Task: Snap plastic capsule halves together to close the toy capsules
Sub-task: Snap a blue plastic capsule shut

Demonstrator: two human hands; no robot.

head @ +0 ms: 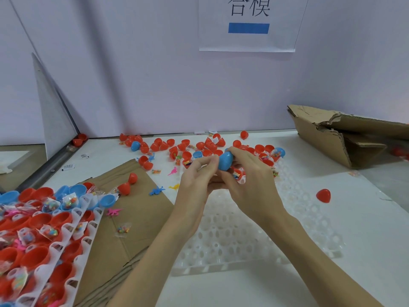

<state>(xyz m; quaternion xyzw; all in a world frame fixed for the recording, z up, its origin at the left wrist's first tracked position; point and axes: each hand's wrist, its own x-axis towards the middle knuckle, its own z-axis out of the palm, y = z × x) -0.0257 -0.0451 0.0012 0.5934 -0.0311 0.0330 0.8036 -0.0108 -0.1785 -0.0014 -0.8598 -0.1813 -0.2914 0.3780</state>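
Both my hands meet above the middle of the table around a blue capsule. My right hand curls over it from the right, thumb and fingers gripping its top and side. My left hand pinches its left end with the fingertips. The capsule's lower part is hidden behind my fingers. Many loose red capsule halves and a few blue ones lie scattered behind my hands. A lone red half sits to the right.
A white holed tray lies under my hands. At the left, white trays hold red and blue halves with small toy bags. Flat cardboard lies between them, and a torn cardboard box sits at the right rear. Small plastic dinosaurs lie about.
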